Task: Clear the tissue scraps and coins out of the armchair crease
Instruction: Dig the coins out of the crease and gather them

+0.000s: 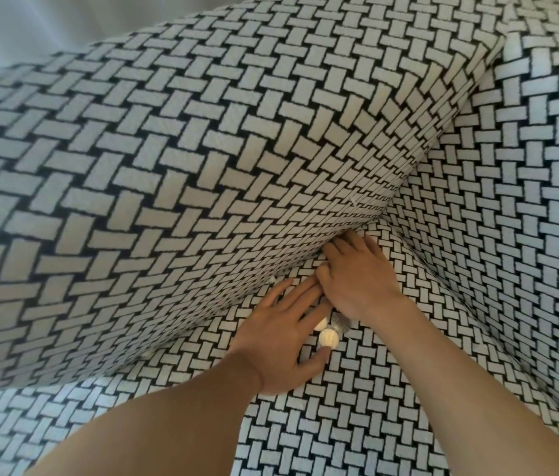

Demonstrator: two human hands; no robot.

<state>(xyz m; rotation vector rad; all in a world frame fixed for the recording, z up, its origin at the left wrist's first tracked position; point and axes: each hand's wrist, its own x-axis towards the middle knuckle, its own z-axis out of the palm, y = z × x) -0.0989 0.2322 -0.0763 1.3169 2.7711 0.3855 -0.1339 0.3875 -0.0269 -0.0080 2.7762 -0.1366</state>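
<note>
Both my hands are down in the armchair crease (292,293), where the seat meets the left armrest. My left hand (281,341) lies flat on the seat with fingers spread, its thumb just under a pale coin (329,338). A second pale coin (321,325) and a greyer one (340,321) lie between my two hands. My right hand (357,276) reaches deeper, fingertips pushed under the armrest fabric where they are hidden. A small white tissue scrap (273,279) shows at the crease.
The armchair is covered in black-and-white basket-weave fabric. Its left armrest (168,187) bulges over the seat, the backrest (511,187) rises at the right, and the seat cushion (357,424) spreads out below my hands. A white wall shows at the top left.
</note>
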